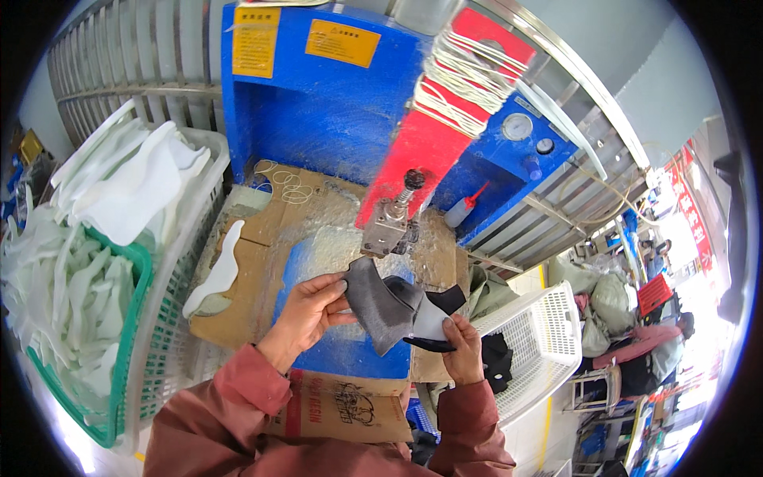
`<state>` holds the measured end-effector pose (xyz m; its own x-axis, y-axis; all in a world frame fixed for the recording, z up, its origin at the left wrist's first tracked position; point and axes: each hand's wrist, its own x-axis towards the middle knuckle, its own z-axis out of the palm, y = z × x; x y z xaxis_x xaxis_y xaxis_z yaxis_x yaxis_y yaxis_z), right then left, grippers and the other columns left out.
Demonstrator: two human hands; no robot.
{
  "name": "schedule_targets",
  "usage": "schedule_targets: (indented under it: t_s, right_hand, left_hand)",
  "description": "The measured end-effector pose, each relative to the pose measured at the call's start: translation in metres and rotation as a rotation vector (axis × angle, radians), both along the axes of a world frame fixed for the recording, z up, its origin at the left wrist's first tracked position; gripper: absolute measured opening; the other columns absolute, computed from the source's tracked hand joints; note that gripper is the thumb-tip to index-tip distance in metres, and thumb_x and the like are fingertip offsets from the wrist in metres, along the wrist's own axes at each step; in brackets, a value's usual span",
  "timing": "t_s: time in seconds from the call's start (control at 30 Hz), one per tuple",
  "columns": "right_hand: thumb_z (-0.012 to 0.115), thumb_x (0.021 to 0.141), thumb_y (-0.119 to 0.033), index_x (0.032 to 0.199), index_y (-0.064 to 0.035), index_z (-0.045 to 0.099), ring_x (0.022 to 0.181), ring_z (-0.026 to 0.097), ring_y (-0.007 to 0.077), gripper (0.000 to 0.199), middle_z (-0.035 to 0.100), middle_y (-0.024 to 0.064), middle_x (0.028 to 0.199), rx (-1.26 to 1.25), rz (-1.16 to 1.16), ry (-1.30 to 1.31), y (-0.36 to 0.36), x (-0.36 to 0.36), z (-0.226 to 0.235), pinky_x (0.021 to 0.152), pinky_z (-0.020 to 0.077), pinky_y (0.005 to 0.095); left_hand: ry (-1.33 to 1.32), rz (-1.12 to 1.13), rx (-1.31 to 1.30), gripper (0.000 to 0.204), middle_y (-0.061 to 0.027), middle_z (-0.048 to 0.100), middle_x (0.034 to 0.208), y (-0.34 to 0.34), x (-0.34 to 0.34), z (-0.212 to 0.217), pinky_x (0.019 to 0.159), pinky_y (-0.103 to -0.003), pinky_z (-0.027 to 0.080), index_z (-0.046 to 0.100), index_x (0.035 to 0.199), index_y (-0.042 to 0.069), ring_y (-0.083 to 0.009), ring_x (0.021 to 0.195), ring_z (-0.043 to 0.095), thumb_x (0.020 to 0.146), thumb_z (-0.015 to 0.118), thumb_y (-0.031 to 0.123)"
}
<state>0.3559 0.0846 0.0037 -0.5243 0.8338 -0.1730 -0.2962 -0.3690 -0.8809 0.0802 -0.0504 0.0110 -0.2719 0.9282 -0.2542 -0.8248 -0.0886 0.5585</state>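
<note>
My left hand [306, 314] pinches the left edge of a dark grey and black fabric piece [368, 306] that looks like a shoe upper. At its lower right end, my right hand [463, 350] grips a light grey part [430, 320] between thumb and fingers. The piece is held up in the air, tilted, over a blue work plate [381, 362]. Directly above it is the metal head [386, 229] of a machine, with a black knob [414, 180] on top. Whether the piece touches the head cannot be told.
A red machine arm [417, 143] wound with cord reaches out from a blue housing [318, 111]. White curved sheets fill a green basket [119, 397] at left; one white strip [214, 274] lies on cardboard. A white basket [548, 334] with black pieces stands right, near a squeeze bottle [459, 211].
</note>
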Motion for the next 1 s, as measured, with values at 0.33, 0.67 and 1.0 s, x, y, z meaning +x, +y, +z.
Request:
schedule_targets:
  t_s: [0.33, 0.67, 1.0]
  right_hand:
    - [0.060, 0.096, -0.016, 0.106, 0.0020, 0.064, 0.080, 0.049, 0.0051, 0.021, 0.057, -0.0055, 0.087, 0.330, 0.004, -0.423, -0.004, -0.002, -0.002, 0.071, 0.0406, 0.0220]
    - [0.057, 0.098, -0.017, 0.112, 0.0022, 0.062, 0.087, 0.052, 0.0038, 0.024, 0.061, -0.0047, 0.094, 0.330, -0.177, -0.313, -0.026, 0.098, 0.011, 0.079, 0.0444, 0.0216]
    - [0.058, 0.096, -0.016, 0.115, 0.0005, 0.059, 0.096, 0.063, 0.0160, 0.025, 0.065, 0.0050, 0.100, -0.001, -1.066, -0.388, -0.184, 0.418, -0.026, 0.086, 0.0526, 0.0314]
  left_hand:
    - [0.064, 0.064, -0.040, 0.022, -0.0099, 0.069, 0.099, -0.020, -0.001, -0.014, 0.059, -0.032, 0.060, 0.061, 0.116, 0.003, -0.0204, 0.083, 0.070, 0.095, 0.057, 0.009]
    - [0.145, -0.268, 0.116, 0.042, -0.0180, 0.066, 0.115, -0.032, 0.067, -0.002, 0.074, -0.038, 0.061, 0.044, 0.138, 0.001, -0.0266, 0.100, 0.069, 0.097, 0.051, 0.011]
    - [0.331, -0.439, -0.103, 0.043, -0.0132, 0.067, 0.114, -0.020, 0.109, -0.008, 0.068, -0.034, 0.061, 0.047, 0.136, 0.003, -0.0236, 0.096, 0.070, 0.095, 0.054, 0.015]
